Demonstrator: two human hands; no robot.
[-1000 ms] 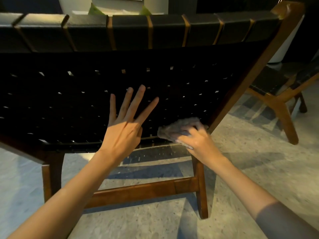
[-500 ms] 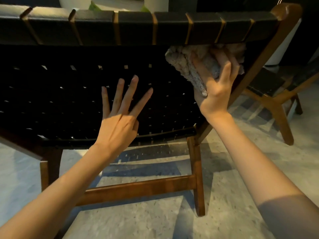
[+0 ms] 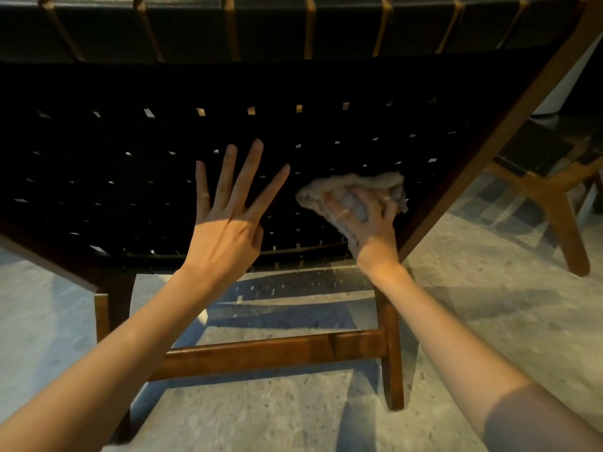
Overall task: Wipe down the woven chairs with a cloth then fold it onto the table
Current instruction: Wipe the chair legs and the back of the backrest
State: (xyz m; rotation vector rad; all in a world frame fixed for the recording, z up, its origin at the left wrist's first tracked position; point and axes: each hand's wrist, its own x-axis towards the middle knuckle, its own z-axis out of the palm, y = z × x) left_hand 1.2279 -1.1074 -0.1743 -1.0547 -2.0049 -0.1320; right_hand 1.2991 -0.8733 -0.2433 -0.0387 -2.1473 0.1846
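The back of a woven chair (image 3: pixel 130 132), black straps on a brown wooden frame, fills the upper view. My left hand (image 3: pixel 228 216) lies flat on the weave with fingers straight and spread. To its right my right hand (image 3: pixel 365 223) grips a bunched beige cloth (image 3: pixel 352 187) and presses it against the lower right part of the weave, close to the slanted wooden side rail. The cloth hides part of my right fingers.
A second woven chair (image 3: pixel 548 177) stands at the right, its wooden leg on the speckled stone floor (image 3: pixel 489 305). The near chair's rear legs and crossbar (image 3: pixel 277 350) stand below my hands. A white round object (image 3: pixel 561 89) stands behind the frame at upper right.
My right hand has dropped with the cloth from the top right of the chair back to its lower right part. My left hand stays flat on the weave.
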